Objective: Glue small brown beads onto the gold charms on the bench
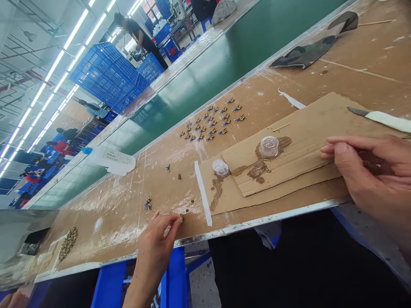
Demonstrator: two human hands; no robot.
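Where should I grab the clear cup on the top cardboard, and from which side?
Pinch the clear cup by its round side wall, coming from above, probably with the right hand, which is nearer. It stands upright and low on the cardboard, and a brown stain spreads from its base, so keep fingertips high on the wall.

Factory assembly hall, long green conveyor belt (pixel 205 81) running beside a cardboard-covered workbench (pixel 128 201), stacked blue plastic crates (pixel 105 75) (piled high), rows of ceiling strip lights (pixel 58 60), other workers (pixel 138 36) standing or seated along the line.
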